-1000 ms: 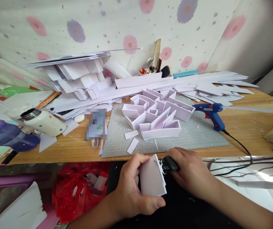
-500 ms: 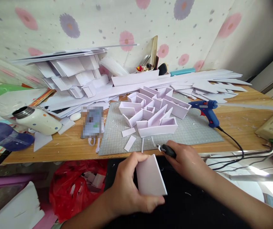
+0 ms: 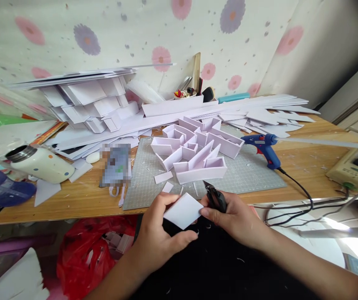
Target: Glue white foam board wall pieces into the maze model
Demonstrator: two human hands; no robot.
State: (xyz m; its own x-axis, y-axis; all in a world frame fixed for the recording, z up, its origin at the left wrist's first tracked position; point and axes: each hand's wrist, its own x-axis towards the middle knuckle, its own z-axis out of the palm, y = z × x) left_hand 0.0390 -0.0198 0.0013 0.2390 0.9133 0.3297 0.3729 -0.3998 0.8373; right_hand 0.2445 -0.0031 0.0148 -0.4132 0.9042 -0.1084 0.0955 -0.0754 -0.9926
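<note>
Our left hand [image 3: 158,233] has its fingers clamped on a white foam piece [image 3: 182,210]; our right hand [image 3: 233,216] grips a black cutter [image 3: 215,198] at the desk [image 3: 310,166] edge

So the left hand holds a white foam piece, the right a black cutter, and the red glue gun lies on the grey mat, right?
Not quite: the glue gun is blue, as the head view shows. Otherwise yes: left hand holds the white foam piece, right hand the black cutter, grey mat.
</note>
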